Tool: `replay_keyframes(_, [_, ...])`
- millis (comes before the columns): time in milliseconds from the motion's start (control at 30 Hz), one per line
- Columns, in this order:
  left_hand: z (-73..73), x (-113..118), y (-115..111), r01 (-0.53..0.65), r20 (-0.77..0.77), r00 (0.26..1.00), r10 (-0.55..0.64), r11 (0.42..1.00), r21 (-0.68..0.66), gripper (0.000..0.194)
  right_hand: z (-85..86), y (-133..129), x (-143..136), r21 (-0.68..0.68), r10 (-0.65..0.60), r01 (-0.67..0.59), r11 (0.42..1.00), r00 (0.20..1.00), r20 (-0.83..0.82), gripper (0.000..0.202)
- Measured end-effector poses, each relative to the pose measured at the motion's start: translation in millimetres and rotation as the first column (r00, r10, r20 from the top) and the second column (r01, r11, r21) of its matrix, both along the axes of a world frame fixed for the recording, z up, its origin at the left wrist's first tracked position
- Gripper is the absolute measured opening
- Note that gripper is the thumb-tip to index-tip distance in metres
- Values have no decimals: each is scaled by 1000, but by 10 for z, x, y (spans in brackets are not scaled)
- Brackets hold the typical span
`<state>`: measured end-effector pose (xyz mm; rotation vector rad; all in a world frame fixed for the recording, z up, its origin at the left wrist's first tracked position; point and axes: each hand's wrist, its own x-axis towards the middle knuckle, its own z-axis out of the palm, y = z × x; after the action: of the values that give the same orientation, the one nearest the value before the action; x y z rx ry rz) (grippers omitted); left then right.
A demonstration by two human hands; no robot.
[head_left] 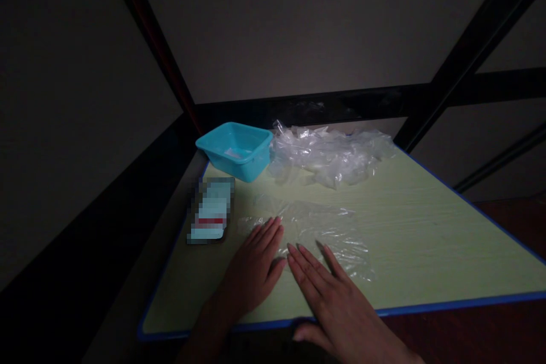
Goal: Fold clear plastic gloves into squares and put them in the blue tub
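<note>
Counter, pale yellow-green, with a blue edge strip. Flat sheet-like piece of clear, wrinkled plastic film, one: spread on the near middle of the counter, in front of both hands and partly under the left. Left hand: palm down, fingers extended and close together, laid over the film's left part; thumb set apart, grasping nothing. Right hand: flattened, fingers straight, tips at the film's near side — thumb spread away by the counter's near edge, nothing gripped. The fingertips of the two hands lie near each other. Heap of crumpled clear plastic, one: at the far side of the counter, beyond the film. Turquoise rectangular plastic tub, one: open-topped, far left corner, just beside the heap; small pale patch inside. Flat oblong item with a pale blue-green face and red band, one: left edge, nearer than the tub — pixelated, details unreadable. Behind: grey wall panel, dimly lit.
</note>
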<state>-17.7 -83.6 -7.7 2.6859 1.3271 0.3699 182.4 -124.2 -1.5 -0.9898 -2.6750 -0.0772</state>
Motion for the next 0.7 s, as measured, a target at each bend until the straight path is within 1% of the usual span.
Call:
replay_keyframes(133, [-12,2,3,3,-20,1000,-2,1000,27,50,-4,-42,57,55,13,-15,998,999,29,88])
replay_keyframes(367, [-5,-10,-6,6,-2,1000,-6,999,35,52,8,-86,211,165,0,-17,986,995,101,87])
replay_keyframes(467, [-9,-11,-4,6,-3,1000,-6,999,40,52,9,-105,296,182,-12,-10,983,992,123,84])
replay_keyframes(567, [-6,-7,3,9,-8,1000,-9,999,43,52,10,-137,386,187,-18,-4,982,993,117,87])
replay_keyframes(700, [0,-2,6,5,-17,1000,-4,999,41,52,15,-190,516,152,-58,41,988,993,107,91])
